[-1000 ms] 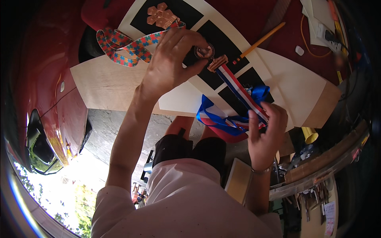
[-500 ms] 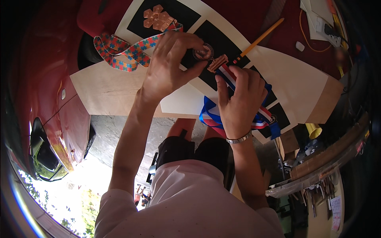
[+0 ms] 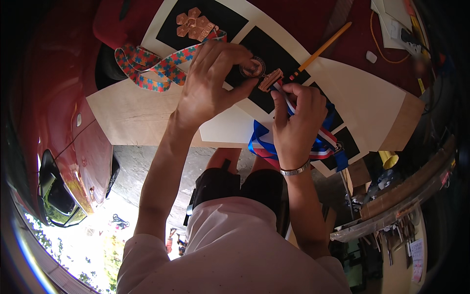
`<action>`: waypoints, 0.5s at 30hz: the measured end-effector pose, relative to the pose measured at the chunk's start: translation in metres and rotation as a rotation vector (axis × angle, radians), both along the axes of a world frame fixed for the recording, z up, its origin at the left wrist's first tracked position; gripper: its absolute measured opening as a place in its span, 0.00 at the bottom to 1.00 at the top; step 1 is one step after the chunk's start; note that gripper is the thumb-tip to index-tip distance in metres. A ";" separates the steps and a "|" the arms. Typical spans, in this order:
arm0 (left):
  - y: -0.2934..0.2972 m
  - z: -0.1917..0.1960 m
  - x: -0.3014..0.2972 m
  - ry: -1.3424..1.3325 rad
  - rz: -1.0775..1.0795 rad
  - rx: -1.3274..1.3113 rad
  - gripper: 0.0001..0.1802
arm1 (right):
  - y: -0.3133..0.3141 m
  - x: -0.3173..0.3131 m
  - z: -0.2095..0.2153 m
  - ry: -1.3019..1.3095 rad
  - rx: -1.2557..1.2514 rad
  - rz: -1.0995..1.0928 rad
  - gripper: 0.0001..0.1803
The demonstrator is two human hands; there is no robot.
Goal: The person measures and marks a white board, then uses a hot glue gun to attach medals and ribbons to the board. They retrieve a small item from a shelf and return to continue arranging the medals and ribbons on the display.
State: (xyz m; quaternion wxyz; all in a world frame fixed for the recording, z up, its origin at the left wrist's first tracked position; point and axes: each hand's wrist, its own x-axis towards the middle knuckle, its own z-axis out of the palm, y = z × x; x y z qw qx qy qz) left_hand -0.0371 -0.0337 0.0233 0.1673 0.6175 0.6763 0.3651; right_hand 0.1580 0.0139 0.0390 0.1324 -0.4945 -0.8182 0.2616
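Note:
A round copper-coloured medal (image 3: 252, 67) lies over a black rectangle on the white board (image 3: 352, 83). My left hand (image 3: 208, 81) curls at its left side, forefinger and thumb gripping the edge. The medal's ribbed bar (image 3: 270, 79) joins a red, white and blue ribbon (image 3: 292, 105). My right hand (image 3: 299, 120) pinches this ribbon just below the bar, partly hiding it. Beyond my left hand rests a flower-shaped copper medal (image 3: 192, 24) with a puzzle-patterned ribbon (image 3: 169, 66). More blue ribbon (image 3: 262, 137) bunches beside my right wrist.
A yellow pencil (image 3: 323, 49) lies at the board's far right edge. A second, mostly covered medal (image 3: 339, 146) sits near the right black rectangle. A red car (image 3: 63, 117) stands at left. At right are a yellow funnel-like thing (image 3: 388, 159) and a cluttered shelf (image 3: 391, 220).
My right hand has shifted slightly, and its fingertips are closer together on the ribbon near the bar. The bar and medal moved a little to the right. My left hand stays at the medal.

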 end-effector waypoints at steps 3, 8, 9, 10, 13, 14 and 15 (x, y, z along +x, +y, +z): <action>0.000 0.000 0.001 -0.001 0.001 0.020 0.25 | 0.000 -0.002 0.000 0.008 -0.026 -0.014 0.11; -0.001 -0.002 0.004 -0.025 0.021 0.097 0.25 | -0.001 -0.003 -0.002 0.032 0.035 -0.029 0.11; -0.002 -0.002 0.005 -0.030 0.033 0.099 0.25 | -0.001 -0.002 -0.002 0.030 0.037 -0.031 0.11; -0.003 -0.003 0.005 -0.034 0.046 0.101 0.24 | -0.001 -0.002 -0.002 0.035 0.041 -0.032 0.11; -0.003 -0.003 0.005 -0.014 0.043 0.082 0.25 | 0.000 -0.002 -0.002 0.038 0.067 -0.019 0.12; -0.003 -0.003 0.005 -0.018 0.040 0.078 0.25 | 0.000 -0.002 -0.002 0.040 0.071 -0.019 0.12; -0.003 -0.002 0.005 -0.017 0.038 0.078 0.26 | 0.001 -0.002 -0.002 0.047 0.076 -0.019 0.12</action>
